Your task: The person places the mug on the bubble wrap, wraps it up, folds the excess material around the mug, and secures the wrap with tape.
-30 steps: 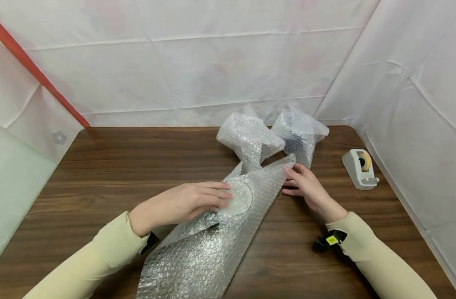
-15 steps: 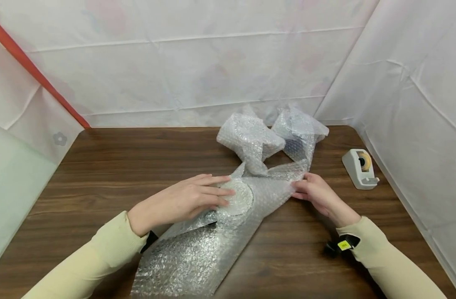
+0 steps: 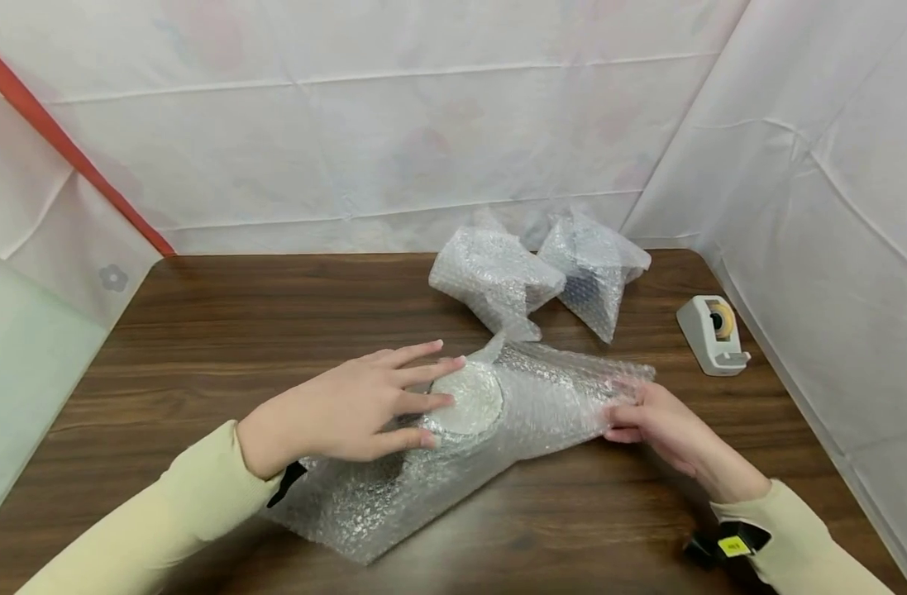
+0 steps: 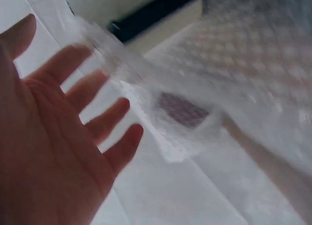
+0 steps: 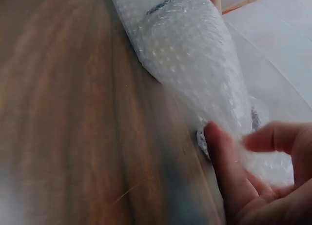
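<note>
A sheet of bubble wrap (image 3: 553,401) lies across the middle of the table, round a upright object with a circular, pale end (image 3: 470,398). The left hand (image 3: 341,405) rests its spread fingers on and beside that end. From the left wrist view, a cream surface with a dark band (image 4: 153,15) shows at the opening of the wrap; its kind cannot be made out. The right hand (image 3: 665,430) pinches the right end of the sheet between thumb and fingers, also seen in the right wrist view, where the bubble wrap (image 5: 195,54) stretches away from the fingertips.
Two bubble-wrapped bundles (image 3: 498,277) stand behind the sheet, the right one with something dark blue (image 3: 583,285) inside. A white tape dispenser (image 3: 713,335) sits at the right of the brown wooden table (image 3: 289,314). White cloth hangs at the back and sides.
The right hand has moved right and toward the person, pulling the end of the bubble wrap with it. The sheet's near end has swung and drawn back. The left hand's fingers have spread wider.
</note>
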`<move>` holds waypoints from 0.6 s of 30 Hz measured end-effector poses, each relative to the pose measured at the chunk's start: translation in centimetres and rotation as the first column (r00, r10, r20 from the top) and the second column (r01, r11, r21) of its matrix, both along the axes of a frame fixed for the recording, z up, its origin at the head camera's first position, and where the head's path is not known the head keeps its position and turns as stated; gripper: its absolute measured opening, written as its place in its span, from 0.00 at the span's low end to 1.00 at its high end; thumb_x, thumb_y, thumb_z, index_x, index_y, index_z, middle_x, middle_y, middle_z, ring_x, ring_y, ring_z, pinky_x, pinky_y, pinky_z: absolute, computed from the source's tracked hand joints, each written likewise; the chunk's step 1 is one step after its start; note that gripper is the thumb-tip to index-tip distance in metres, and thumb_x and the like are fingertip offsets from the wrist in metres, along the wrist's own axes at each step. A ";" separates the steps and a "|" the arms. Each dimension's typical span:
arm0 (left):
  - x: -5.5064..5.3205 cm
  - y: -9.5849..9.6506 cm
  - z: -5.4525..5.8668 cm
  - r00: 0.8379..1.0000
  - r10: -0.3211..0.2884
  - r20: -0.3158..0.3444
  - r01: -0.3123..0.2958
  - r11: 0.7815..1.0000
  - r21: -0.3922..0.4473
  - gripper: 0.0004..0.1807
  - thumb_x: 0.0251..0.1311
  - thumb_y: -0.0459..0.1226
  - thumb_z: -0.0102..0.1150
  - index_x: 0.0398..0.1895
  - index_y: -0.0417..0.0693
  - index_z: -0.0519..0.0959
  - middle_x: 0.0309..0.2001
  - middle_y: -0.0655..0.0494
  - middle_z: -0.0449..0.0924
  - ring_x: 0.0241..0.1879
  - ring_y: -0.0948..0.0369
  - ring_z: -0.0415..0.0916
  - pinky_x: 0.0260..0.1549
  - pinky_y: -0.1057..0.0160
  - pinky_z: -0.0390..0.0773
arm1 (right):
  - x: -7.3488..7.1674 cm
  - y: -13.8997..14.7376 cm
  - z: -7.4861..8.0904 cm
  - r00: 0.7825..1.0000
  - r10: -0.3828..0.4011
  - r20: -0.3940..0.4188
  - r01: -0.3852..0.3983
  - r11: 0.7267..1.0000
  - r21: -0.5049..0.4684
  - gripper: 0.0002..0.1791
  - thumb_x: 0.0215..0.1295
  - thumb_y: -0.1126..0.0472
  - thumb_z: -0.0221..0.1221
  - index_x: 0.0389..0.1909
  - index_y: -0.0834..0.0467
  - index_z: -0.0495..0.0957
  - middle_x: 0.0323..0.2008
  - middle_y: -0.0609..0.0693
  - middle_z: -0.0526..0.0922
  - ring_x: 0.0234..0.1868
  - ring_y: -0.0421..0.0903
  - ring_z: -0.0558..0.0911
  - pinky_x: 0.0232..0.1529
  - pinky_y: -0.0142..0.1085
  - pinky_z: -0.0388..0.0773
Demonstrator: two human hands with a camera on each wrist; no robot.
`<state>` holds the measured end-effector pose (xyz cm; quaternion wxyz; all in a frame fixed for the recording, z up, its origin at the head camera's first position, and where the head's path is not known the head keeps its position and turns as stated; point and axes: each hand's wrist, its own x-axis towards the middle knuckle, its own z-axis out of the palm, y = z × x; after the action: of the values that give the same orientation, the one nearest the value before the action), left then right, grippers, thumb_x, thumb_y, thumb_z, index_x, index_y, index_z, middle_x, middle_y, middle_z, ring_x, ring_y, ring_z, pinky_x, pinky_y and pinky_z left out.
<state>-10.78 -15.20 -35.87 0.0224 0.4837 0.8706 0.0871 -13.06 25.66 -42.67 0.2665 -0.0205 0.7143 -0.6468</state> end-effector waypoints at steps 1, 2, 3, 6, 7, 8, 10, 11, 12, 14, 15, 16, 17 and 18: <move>0.2 0.2 0.1 1.000 0.008 -0.018 -0.008 1.000 -0.013 0.33 0.73 0.62 0.39 0.67 0.53 0.75 0.78 0.56 0.51 0.77 0.50 0.42 0.71 0.46 0.53 | 0.4 0.3 0.0 1.000 0.020 0.003 -0.020 1.000 -0.002 0.23 0.64 0.73 0.55 0.60 0.72 0.64 0.36 0.49 0.81 0.37 0.42 0.82 0.42 0.39 0.84; 0.5 0.4 0.2 0.999 0.018 -0.039 -0.019 1.000 -0.025 0.36 0.71 0.65 0.37 0.67 0.52 0.75 0.78 0.56 0.51 0.77 0.49 0.42 0.70 0.45 0.54 | 0.7 0.6 0.0 0.999 0.041 0.003 -0.041 0.999 -0.008 0.23 0.64 0.73 0.56 0.59 0.71 0.66 0.36 0.49 0.81 0.37 0.42 0.82 0.41 0.40 0.84; 0.7 0.6 0.2 0.998 0.031 -0.053 -0.033 0.999 -0.036 0.38 0.70 0.66 0.36 0.67 0.52 0.75 0.78 0.56 0.51 0.77 0.49 0.42 0.70 0.44 0.55 | 1.1 0.9 0.0 0.998 0.068 0.001 -0.068 0.998 -0.012 0.22 0.63 0.73 0.57 0.59 0.70 0.68 0.36 0.48 0.81 0.37 0.43 0.82 0.41 0.41 0.84; 1.3 1.2 0.2 0.994 0.069 -0.087 -0.073 0.996 -0.046 0.43 0.67 0.70 0.36 0.68 0.50 0.75 0.78 0.54 0.51 0.77 0.47 0.42 0.68 0.44 0.59 | 2.0 1.7 0.0 0.985 0.175 -0.012 -0.175 0.984 -0.043 0.21 0.65 0.72 0.60 0.58 0.67 0.72 0.39 0.49 0.83 0.38 0.44 0.83 0.41 0.43 0.84; 1.4 1.4 0.1 0.992 0.080 -0.096 -0.085 0.995 -0.046 0.44 0.65 0.71 0.36 0.67 0.50 0.75 0.78 0.54 0.51 0.76 0.46 0.43 0.67 0.44 0.61 | 2.3 1.9 0.0 0.977 0.214 -0.017 -0.214 0.975 -0.053 0.21 0.65 0.71 0.60 0.59 0.66 0.73 0.39 0.50 0.84 0.39 0.45 0.84 0.41 0.43 0.84; 1.5 1.6 0.1 0.991 0.088 -0.104 -0.093 0.995 -0.044 0.45 0.64 0.72 0.37 0.67 0.50 0.75 0.78 0.54 0.51 0.76 0.45 0.45 0.66 0.44 0.63 | 2.6 2.1 0.1 0.965 0.259 -0.031 -0.261 0.964 -0.060 0.22 0.65 0.72 0.60 0.61 0.66 0.73 0.40 0.51 0.85 0.40 0.45 0.84 0.41 0.44 0.84; 1.7 1.8 -0.1 0.988 0.096 -0.118 -0.102 0.994 -0.048 0.46 0.62 0.73 0.37 0.67 0.50 0.75 0.78 0.53 0.50 0.75 0.44 0.47 0.64 0.43 0.66 | 3.0 2.3 0.2 0.933 0.354 -0.067 -0.358 0.932 -0.061 0.24 0.67 0.71 0.59 0.63 0.70 0.71 0.41 0.53 0.86 0.41 0.46 0.85 0.40 0.45 0.84; 1.7 2.0 -0.1 0.988 0.096 -0.121 -0.103 0.993 -0.054 0.46 0.62 0.73 0.38 0.68 0.50 0.75 0.78 0.53 0.49 0.75 0.44 0.48 0.64 0.43 0.67 | 3.1 2.3 0.3 0.913 0.398 -0.090 -0.404 0.913 -0.053 0.24 0.68 0.72 0.58 0.64 0.72 0.70 0.41 0.54 0.86 0.41 0.46 0.85 0.40 0.46 0.84; 1.7 2.0 -0.2 0.988 0.091 -0.127 -0.099 0.993 -0.060 0.46 0.62 0.73 0.38 0.68 0.50 0.74 0.78 0.53 0.49 0.75 0.44 0.49 0.64 0.43 0.66 | 3.2 2.4 0.4 0.893 0.435 -0.117 -0.442 0.895 -0.051 0.24 0.69 0.72 0.57 0.65 0.73 0.69 0.43 0.55 0.86 0.42 0.45 0.85 0.40 0.46 0.84; 1.6 2.1 -0.4 0.989 0.074 -0.128 -0.084 0.994 -0.070 0.43 0.64 0.70 0.41 0.69 0.51 0.73 0.79 0.52 0.47 0.75 0.45 0.50 0.64 0.43 0.65 | 3.3 2.5 0.8 0.851 0.493 -0.179 -0.509 0.859 -0.052 0.24 0.70 0.74 0.53 0.66 0.74 0.67 0.50 0.55 0.85 0.45 0.45 0.84 0.40 0.48 0.84; 1.6 2.1 -0.4 0.990 0.063 -0.129 -0.073 0.995 -0.075 0.42 0.65 0.69 0.43 0.69 0.50 0.73 0.79 0.52 0.46 0.75 0.45 0.50 0.65 0.43 0.64 | 3.3 2.5 1.0 0.831 0.514 -0.214 -0.534 0.844 -0.050 0.23 0.71 0.74 0.51 0.67 0.73 0.67 0.53 0.55 0.84 0.47 0.45 0.84 0.39 0.48 0.84; 1.5 2.1 -0.5 0.990 0.053 -0.127 -0.063 0.995 -0.078 0.40 0.65 0.67 0.45 0.70 0.51 0.72 0.79 0.52 0.46 0.75 0.46 0.50 0.66 0.43 0.63 | 3.2 2.5 1.3 0.815 0.529 -0.239 -0.554 0.831 -0.048 0.23 0.73 0.75 0.48 0.67 0.71 0.67 0.56 0.54 0.82 0.49 0.45 0.83 0.40 0.49 0.84; 1.4 2.1 -0.6 0.991 0.041 -0.127 -0.051 0.996 -0.079 0.39 0.66 0.65 0.48 0.70 0.50 0.72 0.79 0.52 0.46 0.75 0.46 0.50 0.66 0.43 0.63 | 3.1 2.5 1.6 0.797 0.543 -0.264 -0.573 0.818 -0.048 0.23 0.74 0.75 0.46 0.68 0.70 0.68 0.58 0.54 0.81 0.51 0.46 0.83 0.40 0.49 0.84; 1.3 2.1 -0.7 0.991 0.028 -0.130 -0.039 0.996 -0.079 0.37 0.66 0.63 0.51 0.70 0.50 0.71 0.79 0.51 0.46 0.75 0.47 0.50 0.66 0.43 0.62 | 3.0 2.5 1.9 0.781 0.554 -0.289 -0.590 0.806 -0.048 0.23 0.75 0.76 0.43 0.67 0.69 0.69 0.60 0.54 0.80 0.53 0.46 0.82 0.40 0.50 0.84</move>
<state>-9.47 -13.08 -36.52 -0.0154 0.4723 0.8811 0.0207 -10.03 28.20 -40.79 0.3520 -0.3395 0.6570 -0.5737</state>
